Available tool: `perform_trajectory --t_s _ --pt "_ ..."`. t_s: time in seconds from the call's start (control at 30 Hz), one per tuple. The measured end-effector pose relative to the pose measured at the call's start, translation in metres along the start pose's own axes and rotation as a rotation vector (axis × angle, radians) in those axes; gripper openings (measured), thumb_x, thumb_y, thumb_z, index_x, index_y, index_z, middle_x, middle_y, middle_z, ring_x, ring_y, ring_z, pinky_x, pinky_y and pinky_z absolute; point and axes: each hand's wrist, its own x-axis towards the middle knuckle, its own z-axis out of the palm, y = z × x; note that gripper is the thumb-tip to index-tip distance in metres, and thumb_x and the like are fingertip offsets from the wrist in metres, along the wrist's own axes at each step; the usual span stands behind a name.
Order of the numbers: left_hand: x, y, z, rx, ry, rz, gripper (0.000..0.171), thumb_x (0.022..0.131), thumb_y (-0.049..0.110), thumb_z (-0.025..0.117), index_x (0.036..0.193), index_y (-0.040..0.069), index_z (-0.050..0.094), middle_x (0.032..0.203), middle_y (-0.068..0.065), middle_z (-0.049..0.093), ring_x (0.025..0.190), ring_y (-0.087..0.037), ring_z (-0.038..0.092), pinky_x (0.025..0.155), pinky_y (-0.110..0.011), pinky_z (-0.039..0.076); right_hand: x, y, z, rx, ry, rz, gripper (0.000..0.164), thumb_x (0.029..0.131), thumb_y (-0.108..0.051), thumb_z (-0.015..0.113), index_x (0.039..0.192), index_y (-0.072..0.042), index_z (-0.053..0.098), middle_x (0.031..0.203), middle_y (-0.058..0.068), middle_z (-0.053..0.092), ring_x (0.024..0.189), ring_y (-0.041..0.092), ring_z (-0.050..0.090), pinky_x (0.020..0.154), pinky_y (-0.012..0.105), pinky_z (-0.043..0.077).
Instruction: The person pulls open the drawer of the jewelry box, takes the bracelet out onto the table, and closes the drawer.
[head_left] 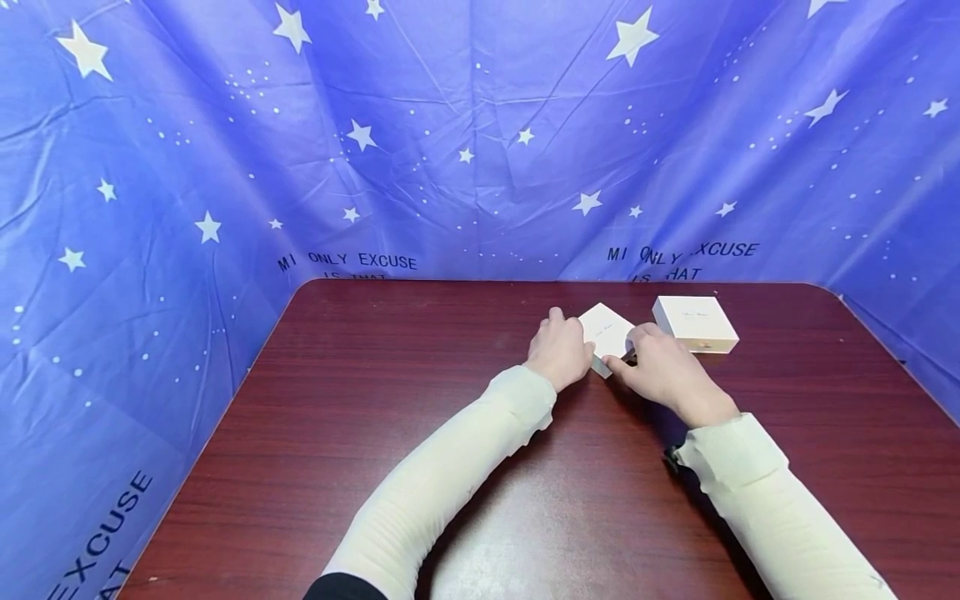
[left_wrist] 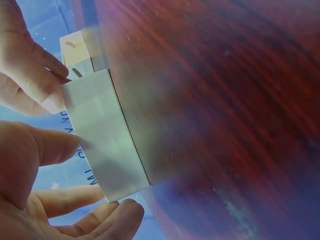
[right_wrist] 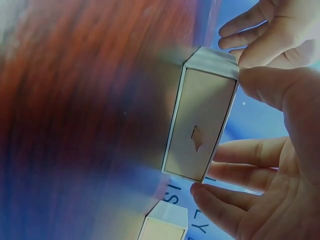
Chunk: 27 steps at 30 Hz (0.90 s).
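A small white box point(head_left: 604, 327) with faint print on top sits at the table's far side, between both hands. My left hand point(head_left: 560, 352) grips its left part, the thumb on the near face and the fingertips at the far corner. My right hand point(head_left: 666, 369) holds the right part, thumb at the near edge and fingers round the back. In the right wrist view, the end of the box point(right_wrist: 200, 125) shows a recessed cream panel with a small tab point(right_wrist: 196, 139) sticking out. The left wrist view shows its plain long side point(left_wrist: 107, 132).
A second, similar white box point(head_left: 697, 321) stands just right of my right hand, its cream end facing me. The dark red wooden table point(head_left: 337, 433) reaches back to a blue curtain point(head_left: 465, 125) with white stars and printed words.
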Motion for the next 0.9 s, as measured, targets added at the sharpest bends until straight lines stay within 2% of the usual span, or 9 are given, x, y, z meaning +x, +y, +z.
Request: perform_trajectory --t_s 0.2,0.47,0.7,0.9 --pt "-0.0032 -0.0016 -0.0020 -0.006 0.008 -0.008 0.033 0.090 0.040 0.061 0.104 0.011 0.068 0.105 -0.008 0.052 0.092 -0.022 0.060 0.068 -0.033 0.052 -0.0013 -0.0017 -0.0006 0.000 -0.002 -0.007 0.042 0.087 -0.037 0.064 0.087 0.004 0.058 0.105 0.025 0.058 0.094 0.039 0.057 0.078 0.054 0.044" --pt "-0.0055 -0.0047 -0.0015 -0.021 0.025 -0.028 0.032 0.089 0.040 0.063 0.101 0.012 0.069 0.104 -0.007 0.053 0.087 -0.024 0.063 0.066 -0.033 0.053 -0.0019 -0.0028 -0.0008 0.006 -0.012 -0.007 0.046 0.088 -0.037 0.063 0.097 0.007 0.058 0.108 0.025 0.057 0.096 0.040 0.056 0.081 0.054 0.043" --pt "-0.0065 -0.0082 0.0006 -0.079 0.049 -0.024 0.033 0.088 0.038 0.065 0.101 0.008 0.068 0.102 -0.008 0.053 0.087 -0.025 0.063 0.071 -0.032 0.053 -0.0027 -0.0047 -0.0003 0.028 -0.011 -0.007 0.046 0.088 -0.037 0.064 0.100 0.007 0.058 0.108 0.024 0.057 0.095 0.038 0.057 0.079 0.054 0.044" --pt "-0.0090 -0.0093 0.0002 -0.110 0.067 -0.013 0.034 0.087 0.037 0.066 0.101 0.006 0.067 0.101 -0.009 0.053 0.083 -0.025 0.064 0.072 -0.031 0.052 -0.0044 -0.0034 -0.0006 0.061 -0.014 -0.013 0.047 0.087 -0.034 0.065 0.105 0.009 0.058 0.110 0.024 0.057 0.098 0.037 0.055 0.083 0.053 0.043"
